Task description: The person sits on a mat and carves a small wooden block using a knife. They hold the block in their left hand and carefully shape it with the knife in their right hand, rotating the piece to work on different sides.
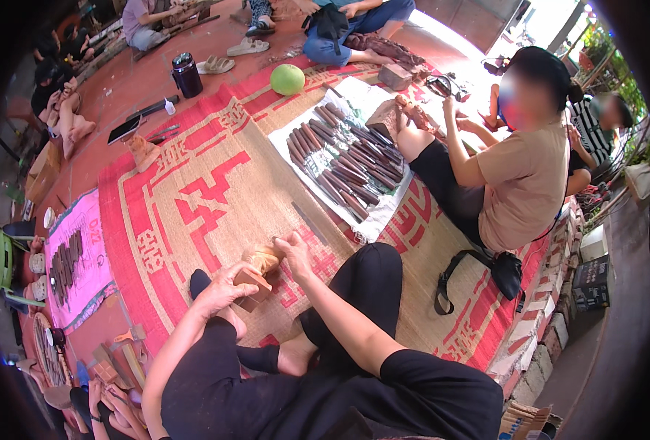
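Note:
My left hand is wrapped round the reddish-brown square base of a small wooden carving, held low above the mat in front of my crossed legs. The carving's upper part is rounded and light brown. Beside its far right side is my right hand, its fingers drawn together at the carved part. Whatever the right fingers pinch is too small to make out. Just beyond that hand a flat dark strip lies on the red and tan woven mat.
Several wood-handled carving tools lie on a white sheet ahead right. A person sits beside it, with a black bag behind. Farther off are a green round fruit and a dark flask. A pink cloth holds more tools.

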### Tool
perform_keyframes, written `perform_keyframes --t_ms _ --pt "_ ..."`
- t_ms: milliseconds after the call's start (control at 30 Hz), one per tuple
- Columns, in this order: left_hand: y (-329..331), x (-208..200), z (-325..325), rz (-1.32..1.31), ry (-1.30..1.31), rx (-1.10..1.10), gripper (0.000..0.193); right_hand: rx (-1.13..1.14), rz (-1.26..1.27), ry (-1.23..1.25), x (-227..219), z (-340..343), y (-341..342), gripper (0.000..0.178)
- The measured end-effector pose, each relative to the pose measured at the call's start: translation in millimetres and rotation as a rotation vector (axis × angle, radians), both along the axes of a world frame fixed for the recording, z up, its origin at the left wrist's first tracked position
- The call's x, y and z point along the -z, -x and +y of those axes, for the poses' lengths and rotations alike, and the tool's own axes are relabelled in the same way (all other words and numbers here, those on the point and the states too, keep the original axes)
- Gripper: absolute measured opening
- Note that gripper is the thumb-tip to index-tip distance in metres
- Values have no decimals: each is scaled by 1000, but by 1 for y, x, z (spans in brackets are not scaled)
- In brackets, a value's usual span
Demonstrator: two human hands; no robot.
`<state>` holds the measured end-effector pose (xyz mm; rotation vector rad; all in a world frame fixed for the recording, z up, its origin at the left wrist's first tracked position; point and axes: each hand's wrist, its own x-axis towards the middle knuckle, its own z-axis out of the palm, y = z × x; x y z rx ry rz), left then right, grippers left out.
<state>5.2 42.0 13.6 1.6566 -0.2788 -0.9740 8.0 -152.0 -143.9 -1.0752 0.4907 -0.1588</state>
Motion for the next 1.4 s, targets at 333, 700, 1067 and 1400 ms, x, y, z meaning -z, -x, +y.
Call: perform_keyframes --t_ms 333,700,1067,1400 --pt "0 -5 -12 -60 -41 119 34 97 52 85 39 -16 -7 12" --pt "-3 -5 -7 -4 -6 17 30 -39 128 476 25 -8 -4 9" --pt "-4 -3 -7 38 35 -60 35 2 19 -44 2 8 2 9" --pt "-3 3 1 -36 0 -10 33 -117 82 -83 -4 -6 4 7"
